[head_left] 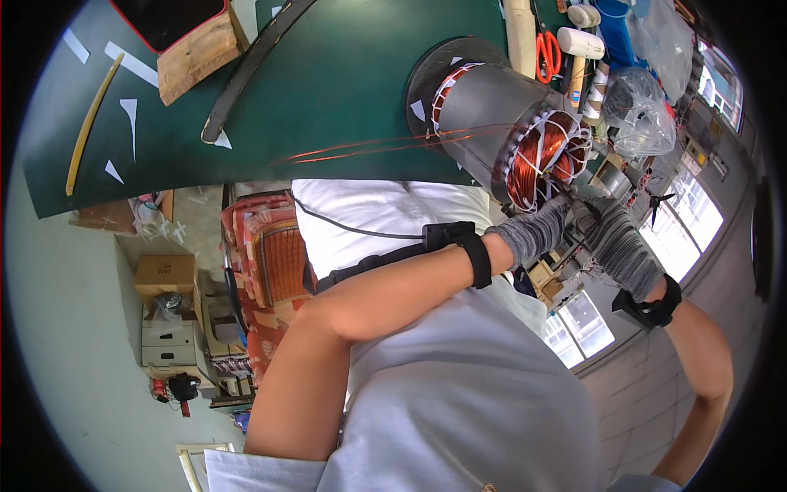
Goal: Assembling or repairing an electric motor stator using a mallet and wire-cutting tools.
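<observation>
A grey metal motor stator [484, 115] lies on its side at the table's right, its copper winding [537, 168] bound with white cord and facing me. My left hand [537, 230], in a grey striped knit glove, touches the lower rim of the winding with its fingers drawn together. Close beside it, my right hand [611, 242] in a matching glove reaches the same end, fingers bent inward. What either hand pinches is too small and hidden to make out. Thin loose copper wires [361, 150] run leftward from the stator over the table.
The green table [344, 98] carries a curved dark strip [246, 78], a wooden block [201, 61], a yellow strip [92, 123] and white scraps. Red-handled scissors [548, 57], a white mallet [580, 43] and plastic bags [641, 115] lie beyond the stator. A chair [266, 254] stands left.
</observation>
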{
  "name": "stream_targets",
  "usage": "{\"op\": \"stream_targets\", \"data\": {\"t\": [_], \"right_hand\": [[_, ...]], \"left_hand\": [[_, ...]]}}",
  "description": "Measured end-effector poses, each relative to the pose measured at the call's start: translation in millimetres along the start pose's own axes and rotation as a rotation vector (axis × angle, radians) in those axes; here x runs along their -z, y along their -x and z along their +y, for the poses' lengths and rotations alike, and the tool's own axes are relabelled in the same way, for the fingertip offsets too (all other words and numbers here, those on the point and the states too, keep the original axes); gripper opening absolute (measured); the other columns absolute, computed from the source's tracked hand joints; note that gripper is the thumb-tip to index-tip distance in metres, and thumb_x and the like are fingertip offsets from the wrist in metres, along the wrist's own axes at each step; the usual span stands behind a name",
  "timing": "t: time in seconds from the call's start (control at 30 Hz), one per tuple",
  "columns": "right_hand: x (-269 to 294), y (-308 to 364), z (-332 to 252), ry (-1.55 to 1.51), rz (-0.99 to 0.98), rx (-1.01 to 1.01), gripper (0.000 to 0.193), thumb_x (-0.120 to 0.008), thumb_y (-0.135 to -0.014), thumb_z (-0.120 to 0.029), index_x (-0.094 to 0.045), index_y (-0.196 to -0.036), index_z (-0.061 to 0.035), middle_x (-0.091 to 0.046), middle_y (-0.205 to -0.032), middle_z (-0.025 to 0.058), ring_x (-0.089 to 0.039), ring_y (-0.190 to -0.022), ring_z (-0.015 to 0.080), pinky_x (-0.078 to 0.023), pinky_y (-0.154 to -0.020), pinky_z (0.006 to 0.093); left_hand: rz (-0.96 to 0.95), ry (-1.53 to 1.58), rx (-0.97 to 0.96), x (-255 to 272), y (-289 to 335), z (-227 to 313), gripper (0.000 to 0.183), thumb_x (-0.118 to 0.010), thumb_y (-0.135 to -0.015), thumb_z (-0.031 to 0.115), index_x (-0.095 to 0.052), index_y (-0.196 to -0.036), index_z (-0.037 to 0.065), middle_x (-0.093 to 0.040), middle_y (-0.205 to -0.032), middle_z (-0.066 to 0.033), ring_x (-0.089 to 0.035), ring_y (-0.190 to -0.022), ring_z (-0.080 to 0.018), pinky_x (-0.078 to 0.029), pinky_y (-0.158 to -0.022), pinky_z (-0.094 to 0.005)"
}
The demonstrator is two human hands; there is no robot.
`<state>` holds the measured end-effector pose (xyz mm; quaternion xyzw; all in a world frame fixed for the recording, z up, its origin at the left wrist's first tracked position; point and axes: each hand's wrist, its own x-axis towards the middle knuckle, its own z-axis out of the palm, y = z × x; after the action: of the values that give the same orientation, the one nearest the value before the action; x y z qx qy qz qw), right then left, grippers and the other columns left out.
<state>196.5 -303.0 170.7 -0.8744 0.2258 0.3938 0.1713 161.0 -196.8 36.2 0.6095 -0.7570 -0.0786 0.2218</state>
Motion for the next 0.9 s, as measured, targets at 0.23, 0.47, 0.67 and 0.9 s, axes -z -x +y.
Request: {"op": "stream_targets", "data": {"t": [0.23, 0.47, 0.67, 0.9], "right_hand": [[11, -10, -35, 0.508, -0.216, -0.134, 0.016, -0.056, -0.078, -0.016, -0.059, -0.085, -0.0021, -0.057, -0.069, 0.0170, -0.055, -0.064, 0.0333, -0.045, -0.059, 0.0394], [9, -15, -45, 0.559, -0.150, -0.097, 0.019, -0.052, -0.079, -0.020, -0.059, -0.082, -0.0032, -0.057, -0.066, 0.0141, -0.056, -0.062, 0.0314, -0.046, -0.058, 0.0386], [8, -17, -60, 0.771, -0.298, -0.084, 0.016, -0.053, -0.075, -0.022, -0.056, -0.081, -0.0077, -0.057, -0.074, 0.0106, -0.055, -0.070, 0.0260, -0.043, -0.061, 0.0373], [19, -14, -31, 0.562, -0.109, 0.211, 0.016, -0.058, -0.078, -0.018, -0.056, -0.082, -0.0025, -0.056, -0.067, 0.0101, -0.054, -0.062, 0.0283, -0.045, -0.060, 0.0359]], "left_hand": [[-0.012, -0.001, -0.087, 18, -5, -8, 0.029, -0.043, -0.080, 0.017, -0.059, -0.103, 0.008, -0.053, -0.107, -0.0089, -0.041, -0.108, -0.0276, -0.019, -0.101, -0.0472], [-0.101, 0.011, -0.108, 33, 13, -10, 0.031, -0.042, -0.081, 0.017, -0.059, -0.106, 0.009, -0.052, -0.112, -0.0094, -0.039, -0.112, -0.0283, -0.016, -0.102, -0.0482], [-0.165, 0.006, -0.170, 35, -6, -17, 0.032, -0.041, -0.082, 0.018, -0.058, -0.108, 0.009, -0.052, -0.115, -0.0098, -0.038, -0.115, -0.0289, -0.014, -0.104, -0.0491], [-0.258, 0.017, -0.177, 31, -5, -24, 0.034, -0.041, -0.083, 0.018, -0.058, -0.110, 0.009, -0.051, -0.119, -0.0104, -0.037, -0.119, -0.0297, -0.012, -0.105, -0.0501]]}}
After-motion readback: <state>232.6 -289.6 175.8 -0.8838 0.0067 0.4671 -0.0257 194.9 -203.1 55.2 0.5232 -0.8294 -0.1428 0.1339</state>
